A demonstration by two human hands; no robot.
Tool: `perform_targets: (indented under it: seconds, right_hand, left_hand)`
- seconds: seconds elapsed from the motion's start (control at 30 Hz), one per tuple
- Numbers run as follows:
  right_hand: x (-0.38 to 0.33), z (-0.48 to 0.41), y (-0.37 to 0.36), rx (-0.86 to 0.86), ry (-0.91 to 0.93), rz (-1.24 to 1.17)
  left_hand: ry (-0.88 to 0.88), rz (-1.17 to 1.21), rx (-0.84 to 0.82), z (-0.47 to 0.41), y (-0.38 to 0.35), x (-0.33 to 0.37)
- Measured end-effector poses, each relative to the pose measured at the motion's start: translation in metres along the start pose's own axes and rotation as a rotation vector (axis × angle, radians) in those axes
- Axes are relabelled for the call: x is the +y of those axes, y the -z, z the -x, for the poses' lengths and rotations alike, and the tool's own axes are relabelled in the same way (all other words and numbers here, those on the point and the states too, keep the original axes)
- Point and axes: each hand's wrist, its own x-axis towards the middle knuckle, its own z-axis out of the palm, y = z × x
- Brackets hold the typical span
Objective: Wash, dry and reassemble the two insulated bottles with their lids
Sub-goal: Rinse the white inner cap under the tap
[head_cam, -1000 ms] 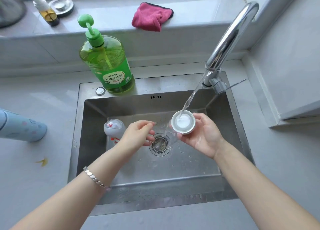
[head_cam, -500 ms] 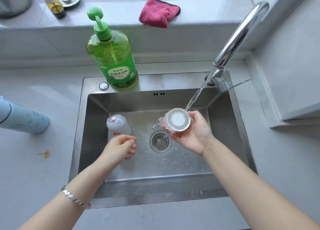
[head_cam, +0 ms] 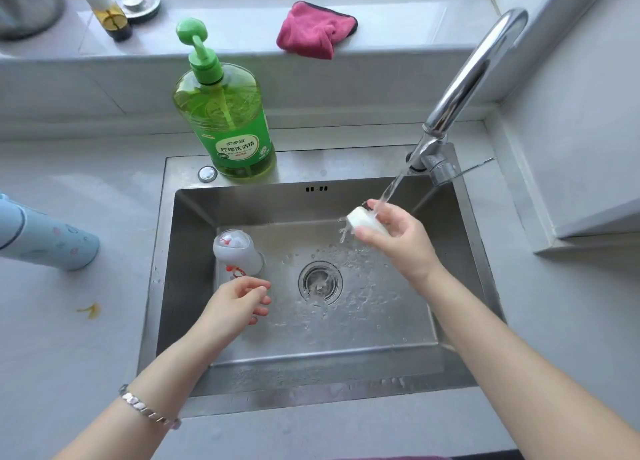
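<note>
The fingers [head_cam: 370,233] of the right hand [head_cam: 398,241] are curled round the white lid [head_cam: 365,221], thumb below and the others above, and they hold it tilted in the water stream [head_cam: 389,193]. The left hand [head_cam: 239,303] holds nothing; its fingers are loosely bent, just beside the white bottle [head_cam: 237,251], which seems to stand in the left part of the sink [head_cam: 194,217].

I judge the step to be the rinsing of a lid, early in the task, because nothing looks dried or put together. The next move calls for turning the lid so that water reaches every side, with a firm grip, since wet plastic slips.

The sink is rectangular brushed steel, with drops on its floor. The tap [head_cam: 474,75] is a curved, shiny tube. The blue bottle [head_cam: 48,241] lies on the counter [head_cam: 86,338] at the left, matte and cylindrical. The pink cloth [head_cam: 313,30] looks soft and fluffy. The lid is small, round and smooth
</note>
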Motion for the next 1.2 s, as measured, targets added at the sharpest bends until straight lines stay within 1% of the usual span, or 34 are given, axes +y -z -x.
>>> perform_targets:
  seconds: [0.07, 0.13, 0.2, 0.37, 0.43, 0.53, 0.57, 0.63, 0.77, 0.9, 0.93, 0.97, 1.03, 1.07, 1.13, 1.2]
  right_hand:
    - [0.002, 0.0, 0.002, 0.064, 0.144, 0.258]
    - [0.0, -0.001, 0.003, 0.07, 0.278, 0.411]
    - [-0.005, -0.002, 0.0, 0.06, 0.359, 0.489]
    - [-0.02, -0.008, -0.003, 0.055, 0.456, 0.539]
    - [-0.023, -0.009, 0.0, 0.079, 0.428, 0.458]
    - [-0.024, -0.009, 0.003, 0.096, 0.222, 0.179]
    - [-0.024, -0.011, 0.004, 0.099, 0.159, 0.134]
    - [-0.026, -0.015, 0.003, 0.119, 0.094, 0.13]
    - [-0.032, -0.029, -0.009, 0.082, 0.097, 0.183]
    - [-0.041, -0.037, -0.015, 0.09, 0.079, 0.249]
    - [-0.042, -0.036, -0.015, 0.088, 0.036, 0.186]
    - [-0.042, -0.035, -0.014, 0.07, -0.043, 0.043]
    - [-0.038, -0.025, -0.01, -0.026, -0.226, -0.415]
    - [-0.034, -0.019, -0.007, -0.073, -0.295, -0.597]
    - [-0.025, -0.006, 0.002, -0.151, -0.383, -0.778]
    - [-0.018, 0.006, 0.006, -0.194, -0.416, -0.817]
  left_hand:
    - [0.029, 0.015, 0.007, 0.002, 0.0, -0.005]
    - [0.054, 0.015, -0.002, 0.004, -0.002, -0.01]
    - [0.063, 0.009, -0.006, 0.005, -0.002, -0.013]
    - [0.061, 0.02, 0.002, 0.008, -0.002, -0.015]
    - [0.059, 0.025, -0.002, 0.01, -0.004, -0.014]
    - [0.054, 0.013, -0.011, 0.013, -0.006, -0.013]
    - [0.051, 0.008, -0.012, 0.014, -0.006, -0.013]
    - [0.049, -0.006, -0.015, 0.015, -0.006, -0.014]
    - [0.052, -0.009, -0.01, 0.018, -0.004, -0.015]
    - [0.051, -0.013, 0.013, 0.019, 0.002, -0.016]
    - [0.05, -0.015, 0.017, 0.018, 0.003, -0.017]
    - [0.047, -0.016, 0.019, 0.018, 0.002, -0.017]
    - [0.037, -0.032, 0.01, 0.018, 0.0, -0.015]
    - [0.022, -0.047, 0.001, 0.018, -0.003, -0.013]
    - [-0.049, -0.09, -0.008, 0.018, -0.01, -0.003]
    - [-0.193, -0.167, 0.01, 0.02, -0.02, 0.014]
